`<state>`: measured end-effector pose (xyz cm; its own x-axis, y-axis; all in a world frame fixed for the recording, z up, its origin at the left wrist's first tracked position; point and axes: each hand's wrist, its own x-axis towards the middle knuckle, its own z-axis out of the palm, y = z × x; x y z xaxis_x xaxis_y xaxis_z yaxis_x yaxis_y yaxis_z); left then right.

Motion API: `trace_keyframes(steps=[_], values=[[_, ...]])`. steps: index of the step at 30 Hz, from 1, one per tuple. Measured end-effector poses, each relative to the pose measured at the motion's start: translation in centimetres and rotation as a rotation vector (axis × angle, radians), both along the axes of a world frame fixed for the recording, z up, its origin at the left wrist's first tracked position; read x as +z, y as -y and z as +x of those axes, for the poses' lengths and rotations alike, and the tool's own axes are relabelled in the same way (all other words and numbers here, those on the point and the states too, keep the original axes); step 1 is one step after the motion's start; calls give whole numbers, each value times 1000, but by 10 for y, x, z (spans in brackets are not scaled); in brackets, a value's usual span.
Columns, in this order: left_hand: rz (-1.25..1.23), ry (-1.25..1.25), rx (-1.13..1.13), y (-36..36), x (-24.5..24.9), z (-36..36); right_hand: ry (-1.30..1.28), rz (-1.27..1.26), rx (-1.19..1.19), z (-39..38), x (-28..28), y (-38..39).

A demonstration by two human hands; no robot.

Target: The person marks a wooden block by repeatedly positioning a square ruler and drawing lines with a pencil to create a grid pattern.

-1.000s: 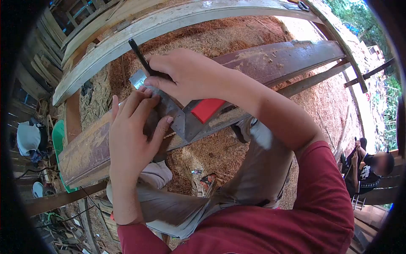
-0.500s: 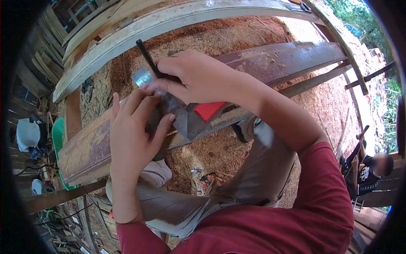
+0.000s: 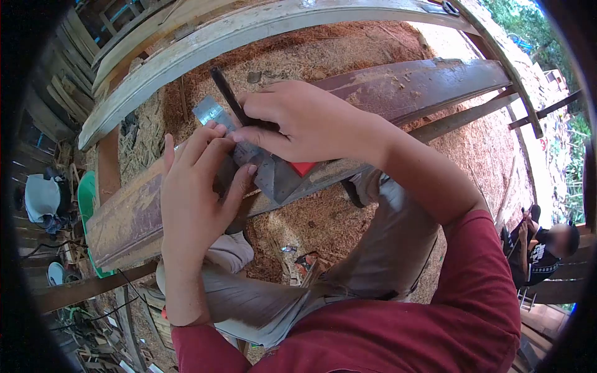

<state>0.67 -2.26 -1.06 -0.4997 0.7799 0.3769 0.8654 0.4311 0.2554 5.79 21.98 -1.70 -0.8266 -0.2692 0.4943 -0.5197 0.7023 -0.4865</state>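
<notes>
A metal ruler [image 3: 209,112] with printed markings lies across a flat grey piece [image 3: 291,183] on the long brown board. My left hand [image 3: 196,186] grips the ruler and the piece's edge, thumb on top and fingers bent. In my right hand [image 3: 289,121] is a black pen-like stick [image 3: 225,90], its upper end leaning to the left. The stick's lower end is hidden by my fingers, close to the ruler. Under my right wrist, part of a red object [image 3: 303,168] shows beside the grey piece.
The long brown board [image 3: 429,87] carries wood shavings. Behind it runs a pale beam [image 3: 261,25]. Sawdust covers the ground. At left are a green chair edge [image 3: 90,205] and scrap wood. Another person [image 3: 541,252] sits at far right.
My right hand has shifted slightly right and down with the black stick. Less of the red object shows now. My left hand has barely moved.
</notes>
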Motion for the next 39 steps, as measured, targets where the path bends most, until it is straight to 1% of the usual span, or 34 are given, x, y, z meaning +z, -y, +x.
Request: trace_keyframes(steps=[3, 6, 9, 12, 15, 18, 21, 24, 30, 33, 36, 39], values=[[-1, -3, -1, 0, 0, 0, -43, 13, 6, 4, 2, 0], [-8, -7, 0, -1, 0, -1, 120, 82, -16, 14, 12, 0], [-7, 0, -1, 0, 0, -1, 94, 72, -12, 16, 10, 0], [3, 11, -6, 0, -1, -1, 150, 74, -7, 17, 10, -1], [-7, 4, -3, -1, 0, 0, 114, 77, 1, 17, 9, -2], [-13, -4, -1, 0, 0, -1, 133, 58, 33, 18, 10, -2], [-9, 6, -3, 0, 0, -1, -10, 13, 49, 16, 8, 0], [-11, 2, 1, 0, 0, -1, 151, 28, 44, 19, 14, -2], [-23, 12, 1, 0, -1, -1, 135, 44, 9, 14, 17, -3], [-33, 30, -5, -1, 1, -2, 88, -35, 5, 1, 9, -3], [-26, 23, 7, -2, 1, 0, 148, -89, -3, -10, 5, -2], [-18, 42, 17, -3, 3, 3, 90, -91, -23, -19, 7, 0]])
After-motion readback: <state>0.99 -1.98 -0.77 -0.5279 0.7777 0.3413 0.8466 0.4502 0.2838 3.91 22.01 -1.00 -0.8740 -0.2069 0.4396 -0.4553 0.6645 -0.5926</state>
